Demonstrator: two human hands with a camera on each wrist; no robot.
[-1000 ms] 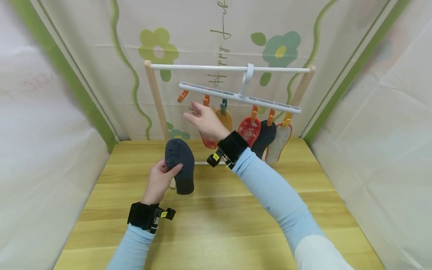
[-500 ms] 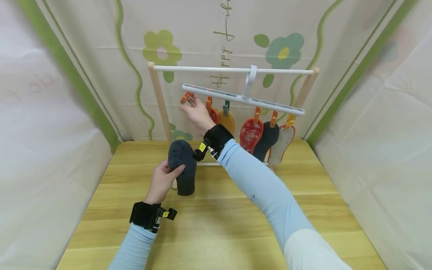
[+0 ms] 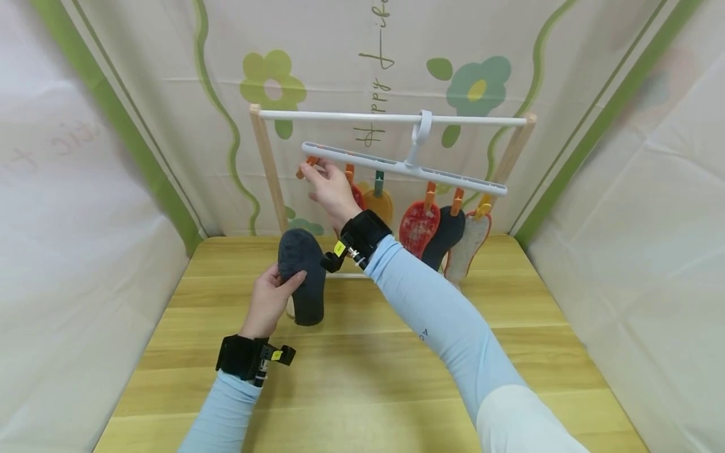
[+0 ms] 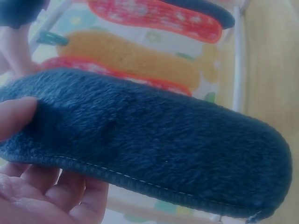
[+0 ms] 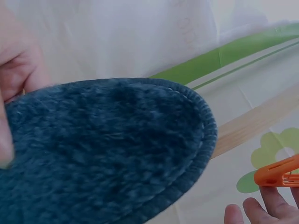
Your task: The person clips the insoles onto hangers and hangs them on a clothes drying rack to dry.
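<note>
My left hand (image 3: 269, 299) holds a dark blue fuzzy insole (image 4: 154, 135) upright, thumb on its face and fingers behind it. Above it, my right hand (image 3: 334, 192) pinches the orange clothespin (image 5: 280, 173) at the left end of a white clip hanger (image 3: 362, 159). That clothespin carries nothing. Further along the hanger hang a red insole, mostly hidden by my right hand, a yellow insole (image 3: 379, 206) under a green clothespin (image 3: 379, 183), a red insole (image 3: 419, 226), a dark insole (image 3: 444, 236) and a pale insole with red edging (image 3: 467, 242).
The hanger hooks over the white top bar (image 3: 351, 116) of a rack with wooden posts (image 3: 267, 160). It tilts, lower on the right. A wood-patterned tabletop (image 3: 385, 377) lies below. Printed fabric walls (image 3: 634, 226) close in the back and sides.
My right hand has moved left and up to the end clothespin and taken hold of it. The hanger has shifted slightly left in the last half second. My left hand keeps holding the insole.
</note>
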